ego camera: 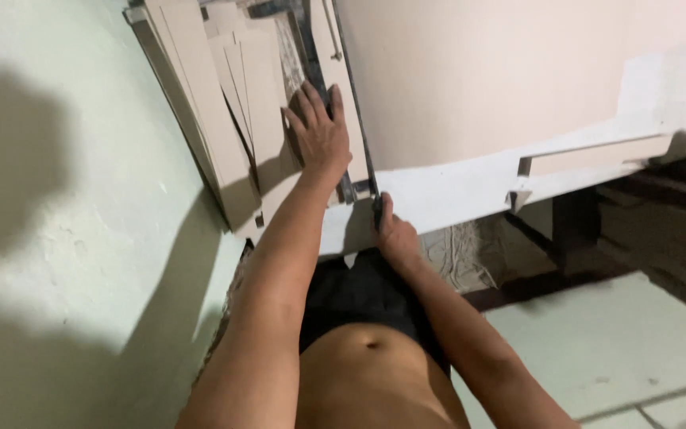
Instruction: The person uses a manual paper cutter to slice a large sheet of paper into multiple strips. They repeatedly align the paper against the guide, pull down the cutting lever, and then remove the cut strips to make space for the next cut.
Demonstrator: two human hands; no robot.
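Lengthwise, cutter arm (356,119) points away; right hand (395,234) grips handle.

Left hand (319,135) reaches forward, palm down, fingers (311,99) spread flat; right hand (395,234) is curled closed nearer the body.

No packages, labels, signs or screens in view, only plain unprinted grey boards and sheets

Pale green wall (57,238), tiled floor (621,349)
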